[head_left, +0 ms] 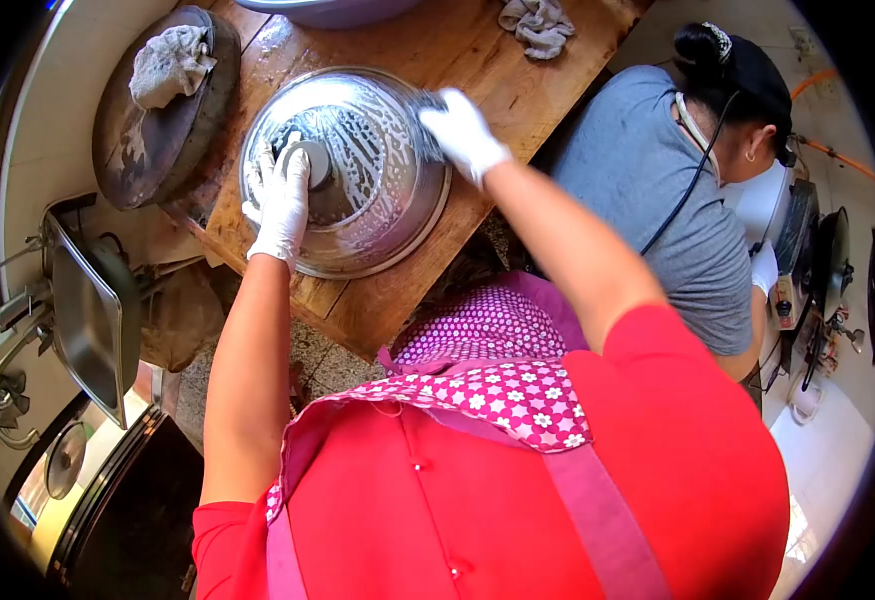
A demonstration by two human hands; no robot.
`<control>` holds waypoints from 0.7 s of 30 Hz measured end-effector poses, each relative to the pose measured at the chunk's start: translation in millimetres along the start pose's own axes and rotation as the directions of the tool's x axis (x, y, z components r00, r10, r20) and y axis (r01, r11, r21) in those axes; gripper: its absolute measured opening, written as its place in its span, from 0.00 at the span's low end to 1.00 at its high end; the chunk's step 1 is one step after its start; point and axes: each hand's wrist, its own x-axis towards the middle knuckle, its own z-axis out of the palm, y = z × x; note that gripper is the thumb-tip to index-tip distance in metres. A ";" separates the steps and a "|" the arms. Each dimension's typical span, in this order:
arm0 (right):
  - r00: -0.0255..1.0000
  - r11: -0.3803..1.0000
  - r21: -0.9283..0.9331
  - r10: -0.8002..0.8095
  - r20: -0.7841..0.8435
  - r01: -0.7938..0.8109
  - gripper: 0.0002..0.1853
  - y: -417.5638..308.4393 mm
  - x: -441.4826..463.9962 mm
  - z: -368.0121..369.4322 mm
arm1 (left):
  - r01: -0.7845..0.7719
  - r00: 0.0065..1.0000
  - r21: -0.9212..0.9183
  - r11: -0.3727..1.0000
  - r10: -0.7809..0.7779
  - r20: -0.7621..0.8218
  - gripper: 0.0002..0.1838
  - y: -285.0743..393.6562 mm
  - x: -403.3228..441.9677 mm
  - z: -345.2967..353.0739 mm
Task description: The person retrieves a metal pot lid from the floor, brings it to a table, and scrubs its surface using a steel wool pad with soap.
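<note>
A large domed metal pot lid [358, 225] lies knob up on the wooden table, its shiny surface streaked with white suds. My left hand [283, 210], in a white glove, grips the dark round knob [320, 165] at the top, fingers curled about it. On the lid's right side, near the rim, my gloved right hand [465, 138] presses with bent fingers. Motion smears its fingertips, and a greyish patch beneath them cannot be made out clearly.
On the wooden table [503, 95] are a crumpled cloth [540, 25] and part of a basin [328, 8]. A thick round board [123, 130] carries a grey cloth [172, 66]. At left hangs a metal sink [98, 320]. A co-worker [658, 190] bends close by on the right.
</note>
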 end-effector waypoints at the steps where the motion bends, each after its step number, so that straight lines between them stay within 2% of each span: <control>1: 0.996 0.997 -0.074 -0.011 0.093 0.018 0.20 -33.6 12.2 -1.5 | -0.002 1.000 -0.012 1.000 0.002 0.003 0.31 -0.2 0.4 0.2; 3: 0.971 0.890 -0.390 -0.236 0.046 0.235 0.14 -73.6 -10.1 17.4 | 0.005 1.000 -0.054 0.999 -0.005 -0.004 0.31 4.9 -4.9 -4.7; 5: 0.915 0.666 -0.652 -0.389 0.110 0.362 0.08 -73.4 -74.8 32.8 | 0.011 1.000 -0.055 0.998 -0.012 -0.008 0.31 1.1 -2.8 -2.5; 7: 0.891 0.594 -0.692 -0.422 0.167 0.411 0.05 -45.3 -141.1 53.6 | 0.000 1.000 -0.003 1.000 0.000 -0.003 0.33 -0.1 -1.3 -2.5; 9: 0.805 0.450 -0.667 -0.327 0.496 0.594 0.04 -19.7 -178.2 66.6 | 0.017 1.000 -0.022 1.000 -0.017 0.007 0.33 2.1 -2.4 -4.3; 11: 0.737 0.419 -0.607 -0.427 0.524 0.675 0.05 -7.9 -168.0 60.9 | 0.041 0.999 -0.004 0.999 -0.041 0.019 0.31 0.7 2.7 -4.0; 12: 0.770 0.435 -0.638 -0.415 0.484 0.635 0.06 -17.4 -159.6 55.6 | 0.065 0.998 -0.084 0.994 -0.066 -0.010 0.30 6.4 4.1 -5.7; 15: 0.716 0.566 -0.495 -0.674 0.183 0.659 0.08 -47.6 -88.5 34.1 | 0.059 0.998 -0.051 0.997 -0.060 -0.012 0.30 6.1 8.9 -5.6; 17: 0.728 0.543 -0.538 -0.652 0.214 0.645 0.11 -68.2 -23.3 32.0 | 0.067 0.998 -0.058 0.996 -0.068 -0.015 0.30 4.0 5.2 -4.1; 18: 0.793 0.610 -0.529 -0.561 0.237 0.590 0.12 -85.8 3.1 40.1 | 0.070 0.997 -0.052 0.996 -0.070 -0.006 0.30 3.6 6.0 -3.9; 19: 0.812 0.636 -0.509 -0.502 0.297 0.580 0.11 -93.0 33.9 51.8 | 0.071 0.997 -0.045 0.996 -0.071 -0.001 0.30 3.9 8.5 -5.9; 21: 0.897 0.720 -0.540 -0.298 0.325 0.435 0.12 -119.9 26.7 68.0 | 0.049 0.999 -0.009 0.999 -0.049 -0.019 0.30 1.3 7.8 -3.5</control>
